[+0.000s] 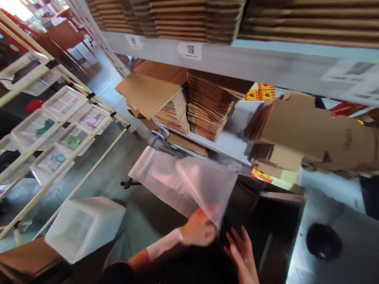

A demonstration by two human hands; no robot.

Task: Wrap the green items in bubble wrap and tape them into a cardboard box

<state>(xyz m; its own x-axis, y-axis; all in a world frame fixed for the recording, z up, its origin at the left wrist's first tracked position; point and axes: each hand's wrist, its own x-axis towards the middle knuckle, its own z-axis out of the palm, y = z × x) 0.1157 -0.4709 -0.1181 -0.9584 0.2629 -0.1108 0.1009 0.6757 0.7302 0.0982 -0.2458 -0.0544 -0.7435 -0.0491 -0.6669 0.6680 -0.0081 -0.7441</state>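
My left hand [200, 228] is closed on the corner of a clear plastic bag [182, 179] and holds it up in front of the shelving. My right hand [243, 256] hangs just to the right of it, fingers spread and holding nothing, close to the bag's lower edge. Under both hands lies a dark garment or bundle [202, 274] with a small printed label.
Grey metal shelves [251, 65] carry stacks of flattened cardboard boxes [210, 105]. A round black object [324, 241] sits on the grey table at right. A white plastic bin [84, 228] stands at lower left, beside a tilted rack of white baskets [59, 119].
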